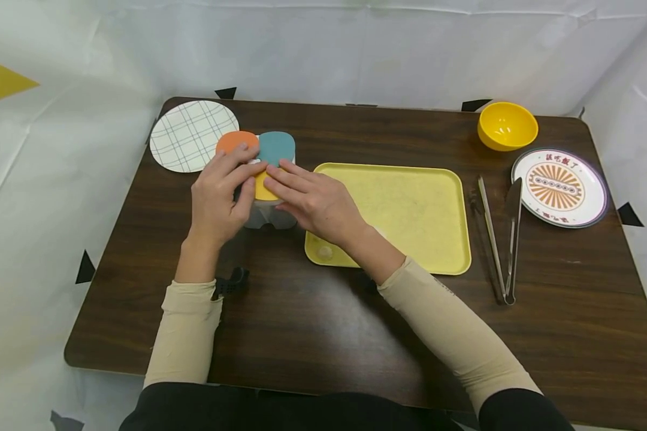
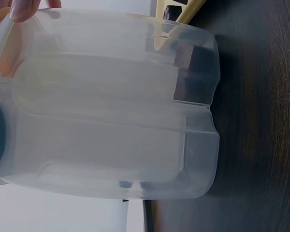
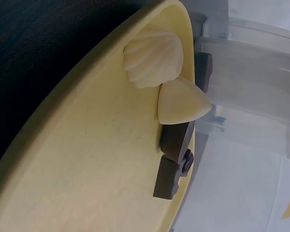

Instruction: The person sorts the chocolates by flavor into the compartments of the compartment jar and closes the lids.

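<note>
A translucent box (image 2: 116,116) stands upright with orange (image 1: 236,141), teal (image 1: 277,147) and yellow (image 1: 264,187) flaps on top. My left hand (image 1: 218,191) lies over its left side, fingers extended across the orange flap, thumb by the yellow one. From the right, my right hand (image 1: 320,200) rests fairly straight fingers on the yellow flap. Dark brown chocolate-like blocks (image 2: 191,77) show through the box wall. On the yellow tray (image 1: 399,209) beside it, partly hidden by my right hand, lie cream-coloured pieces (image 3: 157,60) and dark brown chocolate-like pieces (image 3: 176,140).
A white plate with a grid pattern (image 1: 191,134) lies behind the box at the far left. Metal tongs (image 1: 509,251) lie right of the tray, beside a patterned plate (image 1: 561,188). A yellow bowl (image 1: 508,127) stands at the back right of the dark wooden table (image 1: 313,341).
</note>
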`<action>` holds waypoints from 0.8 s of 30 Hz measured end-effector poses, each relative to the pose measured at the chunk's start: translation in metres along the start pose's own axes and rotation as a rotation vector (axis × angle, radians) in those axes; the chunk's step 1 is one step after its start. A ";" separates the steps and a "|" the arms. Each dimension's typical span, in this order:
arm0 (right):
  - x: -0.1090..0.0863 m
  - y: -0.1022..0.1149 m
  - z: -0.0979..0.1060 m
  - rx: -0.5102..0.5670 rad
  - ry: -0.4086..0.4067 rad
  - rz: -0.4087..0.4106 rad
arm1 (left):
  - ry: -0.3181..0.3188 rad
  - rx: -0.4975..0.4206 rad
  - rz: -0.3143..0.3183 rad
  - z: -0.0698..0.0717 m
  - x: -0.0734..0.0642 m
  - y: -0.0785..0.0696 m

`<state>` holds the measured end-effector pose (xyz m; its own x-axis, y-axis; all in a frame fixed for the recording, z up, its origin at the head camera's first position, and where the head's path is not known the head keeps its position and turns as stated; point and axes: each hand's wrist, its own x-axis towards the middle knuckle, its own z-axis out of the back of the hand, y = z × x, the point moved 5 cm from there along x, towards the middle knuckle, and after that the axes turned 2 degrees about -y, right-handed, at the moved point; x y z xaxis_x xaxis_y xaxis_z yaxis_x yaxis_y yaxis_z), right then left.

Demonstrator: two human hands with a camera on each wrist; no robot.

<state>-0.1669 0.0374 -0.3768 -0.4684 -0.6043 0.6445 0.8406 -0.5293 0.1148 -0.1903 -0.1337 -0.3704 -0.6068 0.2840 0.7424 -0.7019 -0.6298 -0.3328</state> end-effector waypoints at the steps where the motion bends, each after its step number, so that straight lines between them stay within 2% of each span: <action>1: 0.000 0.000 0.000 -0.005 -0.001 0.001 | 0.002 0.000 -0.001 0.000 0.000 0.000; 13: 0.001 0.002 0.001 -0.058 0.006 0.030 | 0.013 0.009 -0.040 0.001 0.002 -0.003; 24: 0.001 0.002 0.000 -0.044 0.021 0.008 | -0.014 0.003 -0.014 0.000 0.001 -0.002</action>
<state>-0.1654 0.0360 -0.3759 -0.4675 -0.6209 0.6292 0.8319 -0.5497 0.0757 -0.1893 -0.1323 -0.3693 -0.5914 0.2830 0.7551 -0.7094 -0.6278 -0.3203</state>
